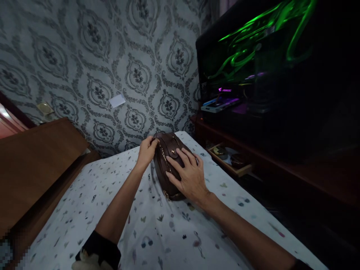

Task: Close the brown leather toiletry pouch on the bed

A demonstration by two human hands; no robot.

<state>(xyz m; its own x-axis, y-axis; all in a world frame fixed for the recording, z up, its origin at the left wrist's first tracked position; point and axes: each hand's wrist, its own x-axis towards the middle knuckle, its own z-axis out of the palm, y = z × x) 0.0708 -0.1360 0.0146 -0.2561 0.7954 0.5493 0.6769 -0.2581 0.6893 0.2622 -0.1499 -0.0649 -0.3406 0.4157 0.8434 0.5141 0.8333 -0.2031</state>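
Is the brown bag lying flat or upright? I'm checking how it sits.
Lying flat: the brown bag rests on its side on the printed sheet, right hand pressing down.

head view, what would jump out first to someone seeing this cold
A brown handbag lies mid-frame on a white patterned sheet, the left hand pinching its far end while the right hand rests flat on top. At upper right, a dark screen glows with green swirls.

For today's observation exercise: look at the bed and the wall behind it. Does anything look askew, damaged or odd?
One thing: a small white paper sits tilted on the patterned wall. Otherwise nothing stands out. The brown handbag lies intact on the printed sheet, left hand at its edge, right hand flat on top.
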